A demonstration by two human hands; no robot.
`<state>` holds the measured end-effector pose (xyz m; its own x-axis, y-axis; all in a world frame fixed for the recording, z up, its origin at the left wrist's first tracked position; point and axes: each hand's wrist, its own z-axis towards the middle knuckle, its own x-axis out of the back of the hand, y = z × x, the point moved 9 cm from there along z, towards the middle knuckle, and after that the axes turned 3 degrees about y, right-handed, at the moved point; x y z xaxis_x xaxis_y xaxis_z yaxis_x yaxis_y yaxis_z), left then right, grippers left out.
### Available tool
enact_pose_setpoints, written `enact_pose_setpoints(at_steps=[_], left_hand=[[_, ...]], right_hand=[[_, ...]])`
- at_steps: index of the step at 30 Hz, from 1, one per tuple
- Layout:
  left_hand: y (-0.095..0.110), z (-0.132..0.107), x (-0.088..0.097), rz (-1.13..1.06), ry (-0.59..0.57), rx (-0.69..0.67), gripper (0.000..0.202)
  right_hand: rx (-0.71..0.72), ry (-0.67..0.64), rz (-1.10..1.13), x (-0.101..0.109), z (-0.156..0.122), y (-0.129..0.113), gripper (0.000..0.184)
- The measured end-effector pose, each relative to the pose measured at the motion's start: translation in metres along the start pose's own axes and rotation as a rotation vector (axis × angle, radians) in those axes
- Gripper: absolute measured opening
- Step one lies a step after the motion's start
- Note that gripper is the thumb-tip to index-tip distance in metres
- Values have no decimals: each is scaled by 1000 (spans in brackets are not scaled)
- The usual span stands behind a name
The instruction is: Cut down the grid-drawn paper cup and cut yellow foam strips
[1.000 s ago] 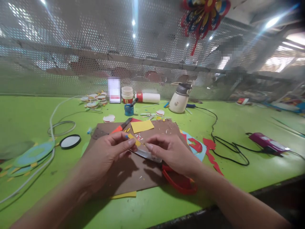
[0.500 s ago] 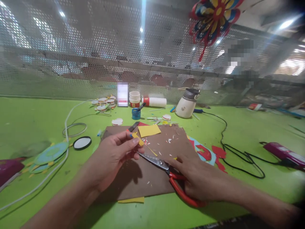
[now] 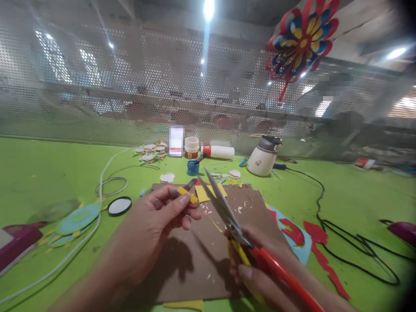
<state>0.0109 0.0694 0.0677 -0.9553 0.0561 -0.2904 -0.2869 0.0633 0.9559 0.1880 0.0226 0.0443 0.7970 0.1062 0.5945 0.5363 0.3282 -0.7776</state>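
Over the brown board, my left hand pinches a small yellow cut piece between thumb and fingers. Its far end is notched, and a blue bit shows at the near end. My right hand is closed around scissors with red handles. Their blades are slightly apart and point up and forward, away from the yellow piece. A yellow strip is also in the right hand, partly hidden by fingers and handle. Behind the blades, a yellow sheet lies on the board among small scraps.
Farther back stand a blue paint jar, white tubs, a lit phone and a white bottle. Red scraps and a black cable lie at right. At left are a round mirror-like disc and a white cable.
My right hand has raised the scissors off the board and tilted the blades upward. A yellow strip now shows in that hand. The left hand keeps its pinch. The view has shifted slightly.
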Motion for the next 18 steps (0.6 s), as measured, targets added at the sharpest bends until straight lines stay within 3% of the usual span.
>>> enact_pose_setpoints(at_steps=[5,9,18], left_hand=[[-1,-4,1,50,35,4,15],[-7,-6,7,88,105,7,23],[-14,-9,9,145,111,43,29]], right_hand=[[14,-69,177,-7,-5,-13,63],[-6,-91,180,-6,-4,-18,70],[102,-51,39,-2,-9,-16,54]])
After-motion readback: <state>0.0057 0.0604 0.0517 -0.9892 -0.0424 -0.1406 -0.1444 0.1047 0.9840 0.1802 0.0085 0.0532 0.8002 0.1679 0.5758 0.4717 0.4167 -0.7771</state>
